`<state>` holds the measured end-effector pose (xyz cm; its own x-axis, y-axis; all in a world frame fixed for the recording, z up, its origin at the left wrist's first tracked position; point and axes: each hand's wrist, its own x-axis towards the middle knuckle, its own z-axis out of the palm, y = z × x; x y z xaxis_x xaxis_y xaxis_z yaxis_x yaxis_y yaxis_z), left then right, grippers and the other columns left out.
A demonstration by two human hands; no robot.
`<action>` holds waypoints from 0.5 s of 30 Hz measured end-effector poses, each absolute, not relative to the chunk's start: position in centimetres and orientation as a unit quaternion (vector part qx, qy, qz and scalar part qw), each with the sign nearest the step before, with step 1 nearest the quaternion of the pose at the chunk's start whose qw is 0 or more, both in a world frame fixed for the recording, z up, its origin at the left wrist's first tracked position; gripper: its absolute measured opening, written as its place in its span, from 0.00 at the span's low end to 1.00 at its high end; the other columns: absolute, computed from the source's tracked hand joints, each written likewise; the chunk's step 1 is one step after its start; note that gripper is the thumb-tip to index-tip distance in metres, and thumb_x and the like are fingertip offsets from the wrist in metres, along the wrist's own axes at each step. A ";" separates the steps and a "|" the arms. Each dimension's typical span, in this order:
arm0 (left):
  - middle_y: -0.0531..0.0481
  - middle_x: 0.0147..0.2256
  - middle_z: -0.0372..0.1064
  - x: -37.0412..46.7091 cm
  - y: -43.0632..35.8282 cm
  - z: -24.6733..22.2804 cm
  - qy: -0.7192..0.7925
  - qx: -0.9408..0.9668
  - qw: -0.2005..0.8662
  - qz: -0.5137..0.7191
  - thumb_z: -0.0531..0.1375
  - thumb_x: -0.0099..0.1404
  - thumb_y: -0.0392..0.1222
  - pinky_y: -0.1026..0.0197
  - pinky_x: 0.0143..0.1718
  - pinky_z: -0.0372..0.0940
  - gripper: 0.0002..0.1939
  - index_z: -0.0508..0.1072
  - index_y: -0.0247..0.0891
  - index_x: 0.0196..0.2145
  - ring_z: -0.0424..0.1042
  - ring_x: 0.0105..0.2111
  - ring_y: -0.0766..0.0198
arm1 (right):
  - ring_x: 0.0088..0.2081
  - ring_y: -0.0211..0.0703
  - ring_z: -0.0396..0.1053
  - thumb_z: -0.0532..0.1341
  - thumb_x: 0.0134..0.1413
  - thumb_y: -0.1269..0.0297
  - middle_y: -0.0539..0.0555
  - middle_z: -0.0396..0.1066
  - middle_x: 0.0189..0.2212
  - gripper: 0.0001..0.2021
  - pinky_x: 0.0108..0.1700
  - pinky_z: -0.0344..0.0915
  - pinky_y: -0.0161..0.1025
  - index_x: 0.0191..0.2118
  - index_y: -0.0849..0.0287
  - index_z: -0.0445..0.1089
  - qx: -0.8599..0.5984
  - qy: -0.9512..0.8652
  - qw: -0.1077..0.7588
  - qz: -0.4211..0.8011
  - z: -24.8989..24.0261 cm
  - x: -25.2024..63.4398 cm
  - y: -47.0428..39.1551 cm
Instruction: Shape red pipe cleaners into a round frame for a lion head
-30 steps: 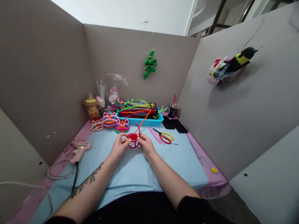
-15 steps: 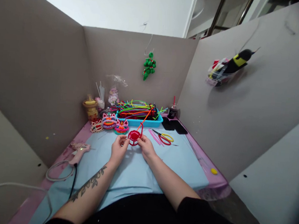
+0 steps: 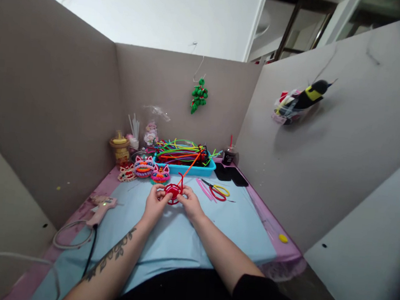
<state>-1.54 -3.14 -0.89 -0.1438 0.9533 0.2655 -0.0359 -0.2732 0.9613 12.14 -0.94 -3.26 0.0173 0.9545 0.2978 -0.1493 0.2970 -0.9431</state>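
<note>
Just below the frame's centre, our left hand [image 3: 155,204] and right hand [image 3: 192,205] pinch the red pipe-cleaner ring [image 3: 172,192] from opposite sides, where light, even pressure should spare its loops from bending.

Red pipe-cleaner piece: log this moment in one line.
left hand: pinching red piece | right hand: pinching same | scissors: on table

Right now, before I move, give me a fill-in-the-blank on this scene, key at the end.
1. The left hand and right hand hold a round piece whose colour is ____.
2. The tray behind the hands is coloured ____.
3. The glue gun lies on the person's ____ side.
4. The ornament hanging at the back panel is mostly ____.

Missing words: red; blue; left; green
</note>
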 end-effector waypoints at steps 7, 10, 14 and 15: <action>0.52 0.26 0.70 -1.9 -3.2 -1.2 0.464 0.541 0.327 0.620 0.61 0.54 0.46 0.65 0.28 0.59 0.18 0.67 0.39 0.41 0.68 0.27 0.64 | 0.31 0.41 0.66 0.65 0.37 0.56 0.52 0.71 0.28 0.14 0.38 0.61 0.40 0.31 0.59 0.72 -0.370 -0.411 0.631 0.545 -3.5 12.5 0.0; 0.50 0.28 0.73 -1.5 -3.7 -1.1 0.458 0.574 0.346 0.584 0.62 0.53 0.44 0.64 0.27 0.59 0.21 0.69 0.40 0.45 0.69 0.26 0.63 | 0.28 0.40 0.67 0.67 0.36 0.58 0.51 0.73 0.26 0.13 0.35 0.61 0.38 0.28 0.60 0.72 -0.350 -0.380 0.629 0.582 -3.3 12.5 -0.1; 0.48 0.35 0.74 -1.1 -3.9 -1.0 0.444 0.604 0.342 0.567 0.62 0.52 0.42 0.64 0.27 0.61 0.19 0.73 0.43 0.44 0.69 0.27 0.63 | 0.29 0.40 0.68 0.68 0.35 0.59 0.52 0.74 0.27 0.12 0.34 0.61 0.37 0.28 0.60 0.72 -0.324 -0.380 0.609 0.616 -3.1 11.9 -0.6; 0.48 0.35 0.74 -1.2 -3.8 -1.1 0.442 0.605 0.338 0.570 0.62 0.53 0.42 0.63 0.29 0.62 0.17 0.74 0.42 0.43 0.69 0.27 0.63 | 0.29 0.40 0.68 0.68 0.35 0.59 0.52 0.74 0.27 0.12 0.33 0.61 0.37 0.28 0.60 0.72 -0.321 -0.385 0.598 0.625 -3.1 11.8 -0.7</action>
